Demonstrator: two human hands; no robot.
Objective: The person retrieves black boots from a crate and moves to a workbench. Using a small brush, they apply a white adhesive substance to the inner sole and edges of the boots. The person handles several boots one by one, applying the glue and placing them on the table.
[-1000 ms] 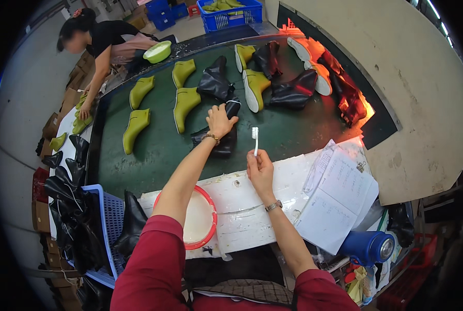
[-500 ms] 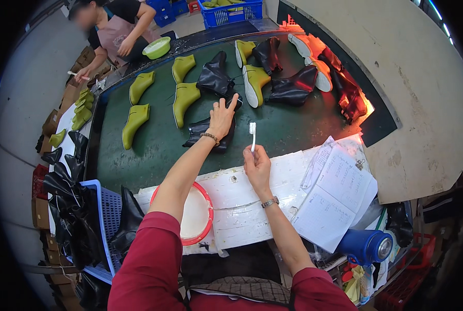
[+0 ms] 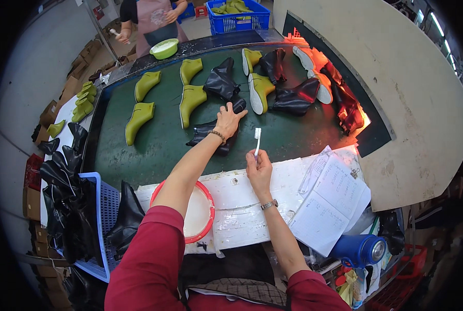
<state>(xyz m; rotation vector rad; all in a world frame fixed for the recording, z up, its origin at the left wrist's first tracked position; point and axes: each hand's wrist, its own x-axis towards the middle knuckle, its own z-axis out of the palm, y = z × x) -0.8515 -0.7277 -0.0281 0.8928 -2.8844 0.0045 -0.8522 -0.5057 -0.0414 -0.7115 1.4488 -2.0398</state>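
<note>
Green belt (image 3: 164,145) fills the middle of the view, w/ boots spread over it. Cream oven hood (image 3: 376,78) sits at 2 o'clock, its mouth glowing orange over the boots at that end. White bench (image 3: 242,207) runs across below the belt, approx 6 o'clock from the belt centre, smeared w/ glue. Blue basket (image 3: 104,207) at 8 o'clock holds black boot uppers (image 3: 68,202). Open notebook (image 3: 335,202) lies on the bench at 4 o'clock. Red-rimmed bowl (image 3: 203,194) sits on the bench under the left forearm. Blue flask (image 3: 358,249) at 5 o'clock, below the notebook. Green boots (image 3: 190,101) lie in rows at 11 o'clock on the belt; more black boots (image 3: 293,98) at 1 o'clock.

Black boot (image 3: 208,137) lies on its side near the belt's near edge, approx 12 o'clock from the bowl. Left hand (image 3: 230,118) rests on it, fingers spread wide over the upper end, not clearly closed round it. Right hand (image 3: 259,167) is just beside, at 4 o'clock from the boot, over the bench edge, fingers pinched narrow on a white brush (image 3: 257,140) held upright, bristles up, clear of the boot.

Another person (image 3: 156,20) stands at 11 o'clock past the belt, by a green bowl (image 3: 164,49).
</note>
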